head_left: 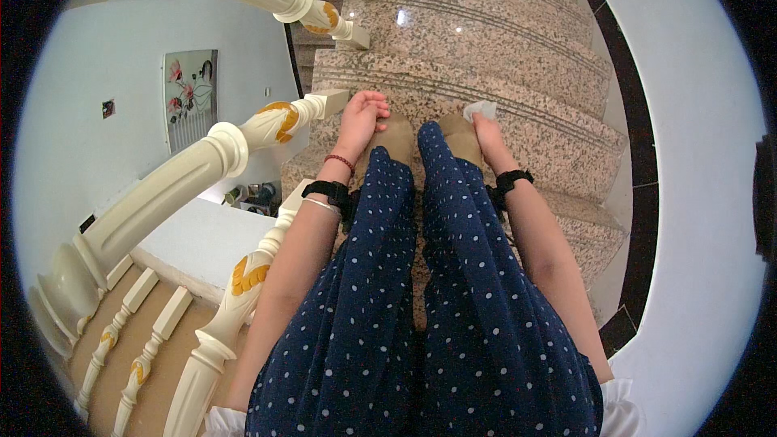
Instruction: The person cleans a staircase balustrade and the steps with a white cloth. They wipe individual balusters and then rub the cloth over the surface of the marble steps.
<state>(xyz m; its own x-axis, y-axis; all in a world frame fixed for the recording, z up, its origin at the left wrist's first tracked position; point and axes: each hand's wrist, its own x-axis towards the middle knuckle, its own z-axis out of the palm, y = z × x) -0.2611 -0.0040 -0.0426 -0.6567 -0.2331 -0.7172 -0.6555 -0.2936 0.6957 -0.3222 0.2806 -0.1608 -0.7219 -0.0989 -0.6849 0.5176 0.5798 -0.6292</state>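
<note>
The right hand is closed on a small, crumpled, whitish wipe, pinched at the fingertips; whether it is cloth or paper, I cannot tell. The wipe shows against the grooved front edge of a pinkish-brown, dark-speckled stone step, between the step's left end and its right end; whether it touches the stone is unclear. The left hand has its fingers loosely bent and slightly apart, near the left end of the same step, just beside the square foot of a cream baluster with gold leaf ornament. Tan footwear shows between the two hands, beyond the hems of dark blue trousers with white dots. The left wrist carries a dark red beaded bracelet and a black strap; another black strap circles the right wrist. More speckled steps rise toward the top, bordered on their right ends by a dark brown skirting band against a white wall. A rectangular panel with pink flowers is on the wall at left, beyond the balusters.
</note>
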